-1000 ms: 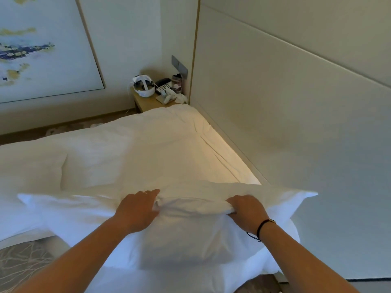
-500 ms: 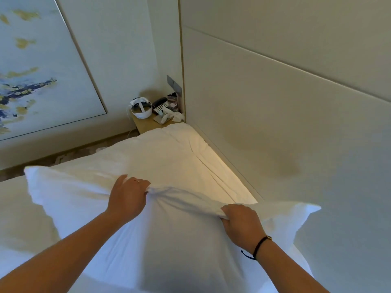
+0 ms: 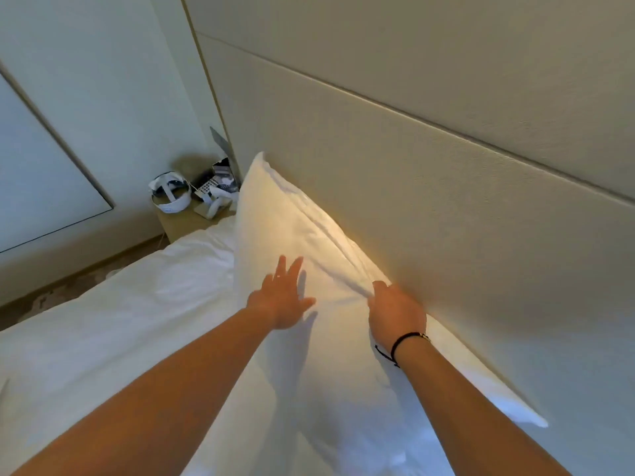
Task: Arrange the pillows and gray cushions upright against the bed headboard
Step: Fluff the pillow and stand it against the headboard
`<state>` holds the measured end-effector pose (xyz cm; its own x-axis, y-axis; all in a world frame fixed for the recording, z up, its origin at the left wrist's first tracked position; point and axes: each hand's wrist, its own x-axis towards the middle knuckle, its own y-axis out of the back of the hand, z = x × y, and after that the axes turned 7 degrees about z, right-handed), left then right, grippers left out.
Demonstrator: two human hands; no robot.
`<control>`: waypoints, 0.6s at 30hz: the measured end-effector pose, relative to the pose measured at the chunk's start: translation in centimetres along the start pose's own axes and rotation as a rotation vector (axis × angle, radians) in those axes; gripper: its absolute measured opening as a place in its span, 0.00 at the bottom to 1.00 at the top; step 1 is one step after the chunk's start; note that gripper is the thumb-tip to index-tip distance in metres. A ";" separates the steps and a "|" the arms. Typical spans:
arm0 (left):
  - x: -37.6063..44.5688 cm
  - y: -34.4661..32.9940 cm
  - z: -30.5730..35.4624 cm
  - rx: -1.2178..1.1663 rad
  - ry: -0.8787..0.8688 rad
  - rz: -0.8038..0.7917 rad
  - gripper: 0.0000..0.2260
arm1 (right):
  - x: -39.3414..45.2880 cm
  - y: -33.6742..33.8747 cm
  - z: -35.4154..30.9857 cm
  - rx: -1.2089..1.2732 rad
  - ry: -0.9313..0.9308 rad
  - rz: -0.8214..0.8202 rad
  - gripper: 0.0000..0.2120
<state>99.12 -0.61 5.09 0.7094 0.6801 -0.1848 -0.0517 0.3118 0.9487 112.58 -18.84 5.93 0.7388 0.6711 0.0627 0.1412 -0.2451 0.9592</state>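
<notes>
A large white pillow (image 3: 275,228) stands upright on the bed, its back leaning on the beige padded headboard (image 3: 429,187). My left hand (image 3: 283,297) lies flat on the pillow's front face with the fingers spread. My right hand (image 3: 395,312), a black band on its wrist, grips the pillow's top edge where it meets the headboard. No gray cushion is in view.
The bed's white duvet (image 3: 120,331) stretches to the left. A small wooden nightstand (image 3: 182,223) at the far corner carries a white headset (image 3: 170,195), a phone and small items. A framed picture (image 3: 37,173) hangs on the left wall.
The pillow went from lifted in both hands over the bed to upright against the headboard. My left hand let go of its edge and now presses flat on its face.
</notes>
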 end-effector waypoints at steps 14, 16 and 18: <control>-1.7 -8.1 -0.2 -0.043 0.010 -0.080 0.37 | -2.0 -5.1 1.4 0.006 0.116 0.128 0.27; -3.3 -7.7 -1.1 -0.195 0.066 -0.115 0.37 | -2.8 -5.0 -0.1 0.020 0.144 0.157 0.28; -5.9 -7.5 -2.7 -0.335 0.149 -0.136 0.33 | -3.9 -5.3 -2.0 -0.002 0.186 0.139 0.28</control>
<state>93.43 -5.13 -1.65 0.6172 0.6990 -0.3613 -0.2088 0.5882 0.7813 107.64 -18.82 1.18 0.6168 0.7483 0.2441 0.0452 -0.3433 0.9381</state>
